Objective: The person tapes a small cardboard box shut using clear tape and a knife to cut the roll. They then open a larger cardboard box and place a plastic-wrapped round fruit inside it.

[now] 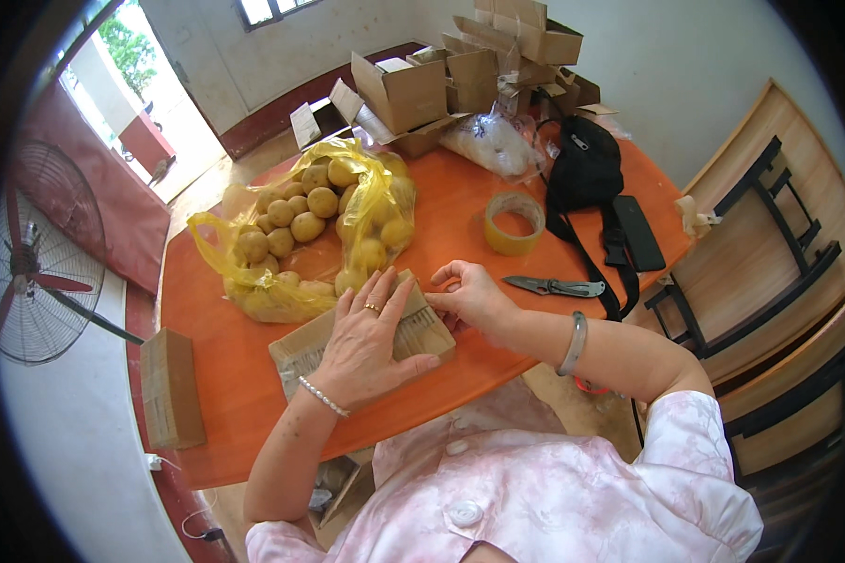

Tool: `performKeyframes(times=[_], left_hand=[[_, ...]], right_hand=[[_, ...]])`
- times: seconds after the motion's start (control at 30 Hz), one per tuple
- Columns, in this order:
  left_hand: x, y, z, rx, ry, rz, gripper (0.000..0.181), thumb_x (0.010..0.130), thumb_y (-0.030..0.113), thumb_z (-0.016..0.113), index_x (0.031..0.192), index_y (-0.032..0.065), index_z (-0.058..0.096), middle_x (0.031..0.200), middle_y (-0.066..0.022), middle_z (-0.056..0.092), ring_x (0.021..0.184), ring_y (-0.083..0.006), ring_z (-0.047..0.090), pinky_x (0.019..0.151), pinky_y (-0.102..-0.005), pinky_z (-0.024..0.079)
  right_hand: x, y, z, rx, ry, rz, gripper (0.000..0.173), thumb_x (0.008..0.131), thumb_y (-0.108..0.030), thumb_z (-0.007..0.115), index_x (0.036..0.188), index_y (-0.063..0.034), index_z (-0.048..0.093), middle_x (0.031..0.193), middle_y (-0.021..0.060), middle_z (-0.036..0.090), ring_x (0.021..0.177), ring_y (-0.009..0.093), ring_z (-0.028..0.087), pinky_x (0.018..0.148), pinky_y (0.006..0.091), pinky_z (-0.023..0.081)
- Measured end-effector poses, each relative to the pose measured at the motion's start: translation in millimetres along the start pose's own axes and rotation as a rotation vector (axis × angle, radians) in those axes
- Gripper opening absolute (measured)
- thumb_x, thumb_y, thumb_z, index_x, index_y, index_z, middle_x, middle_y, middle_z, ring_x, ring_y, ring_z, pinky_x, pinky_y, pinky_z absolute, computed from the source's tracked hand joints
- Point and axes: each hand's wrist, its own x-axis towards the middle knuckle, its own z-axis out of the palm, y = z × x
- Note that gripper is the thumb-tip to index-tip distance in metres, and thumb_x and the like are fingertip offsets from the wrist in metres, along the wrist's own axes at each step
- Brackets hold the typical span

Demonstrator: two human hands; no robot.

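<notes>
A closed cardboard box with tape along its top lies at the table's near edge. My left hand rests flat on it, fingers a little apart, palm down. At the box's right end is my right hand, its fingers bent and its fingertips at the box's edge; some fingers are hidden beneath. Just beyond the box, an open yellow plastic bag holds several round yellow-brown potatoes or fruits. A roll of tape stands behind my right hand, and an unfolded folding knife lies to its right.
Another cardboard box stands at the table's left edge. Open cartons pile up at the back beside a clear plastic bag. A black pouch and a phone lie right. A fan stands left; folded wooden tables lean right.
</notes>
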Motion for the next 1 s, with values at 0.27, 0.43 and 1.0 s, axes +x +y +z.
performKeyframes(times=[0.27,0.43,1.0], left_hand=[[0.5,-2.9,2.8,0.009,0.023,0.012,0.093,0.074,0.051,0.070,0.143,0.0002,0.034,0.146,-0.0255,0.034,0.139,-0.0365,0.027,0.113,-0.0473,0.019],[-1.4,-0.3,0.1,-0.005,0.022,-0.014,0.095,0.074,0.052,0.070,0.143,-0.0015,0.032,0.146,-0.0253,0.034,0.139,-0.0358,0.027,0.113,-0.0465,0.019],[0.2,0.1,2.5,0.027,0.043,-0.005,0.101,0.072,0.056,0.071,0.142,-0.0042,0.032,0.145,-0.0246,0.035,0.139,-0.0338,0.029,0.113,-0.0456,0.020]], right_hand=[[3.7,26.8,14.8,-0.310,0.148,-0.110,0.016,0.090,-0.014,0.061,0.095,-0.0001,0.054,0.079,0.0072,0.062,0.060,0.015,0.058,0.050,0.0296,0.050],[-0.4,-1.4,1.8,-0.635,-0.071,-0.127,0.017,0.093,-0.011,0.055,0.102,0.0028,0.058,0.091,0.0093,0.064,0.073,0.015,0.061,0.061,0.0293,0.052],[-44.9,27.8,16.5,-0.384,-0.084,-0.413,0.048,0.092,-0.024,0.054,0.132,0.0011,0.045,0.127,0.0218,0.053,0.118,0.035,0.051,0.099,0.0400,0.041]])
